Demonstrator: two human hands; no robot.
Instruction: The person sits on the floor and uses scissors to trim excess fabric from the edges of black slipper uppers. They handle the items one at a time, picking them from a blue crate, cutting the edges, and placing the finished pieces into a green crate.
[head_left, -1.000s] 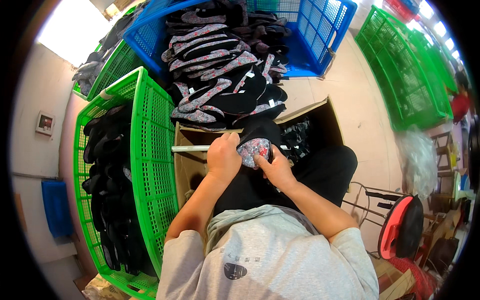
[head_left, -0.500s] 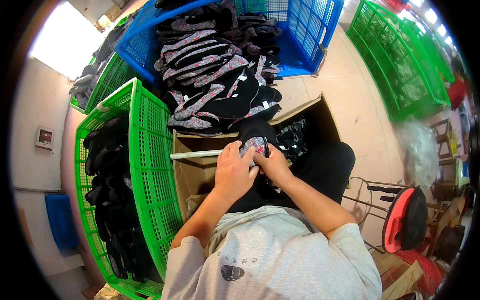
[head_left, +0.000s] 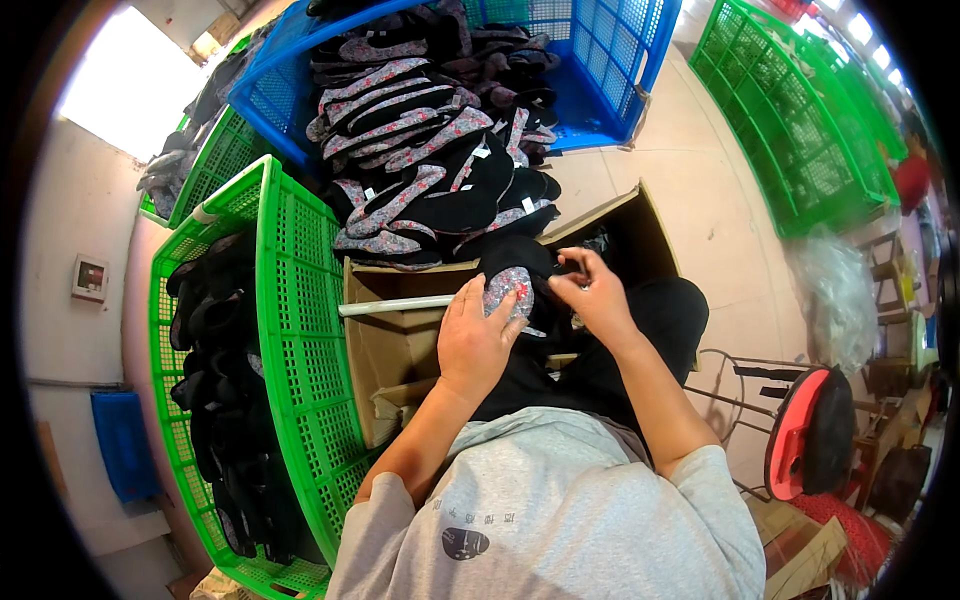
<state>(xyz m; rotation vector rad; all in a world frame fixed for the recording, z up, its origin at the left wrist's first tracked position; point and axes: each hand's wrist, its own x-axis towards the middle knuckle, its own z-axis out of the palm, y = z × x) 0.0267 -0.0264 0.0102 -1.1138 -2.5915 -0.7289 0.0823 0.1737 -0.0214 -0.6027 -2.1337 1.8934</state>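
A small padded fabric piece [head_left: 508, 288], black at the top with a grey and red floral panel, sits over my lap; its shape resembles a slipper or shoe upper. My left hand [head_left: 474, 335] grips its left side, with the thumb across the floral panel. At its right edge, my right hand [head_left: 594, 300] is raised with thumb and fingertips pinched together near the black cloth. What lies in that pinch is too small and dark to make out. A white rod [head_left: 397, 306] ends beside my left fingers, above an open cardboard box [head_left: 368, 352].
Ahead, a pile of similar black and floral pieces [head_left: 430, 160] spills from a blue crate [head_left: 610, 60]. A green crate [head_left: 300, 330] with black pieces stands close on my left. Far right are another green crate [head_left: 785, 130] and a red and black stool [head_left: 805, 440].
My right hand has moved away from the floral panel, up and to the right. My left hand stays on the piece, whose floral panel now shows more fully.
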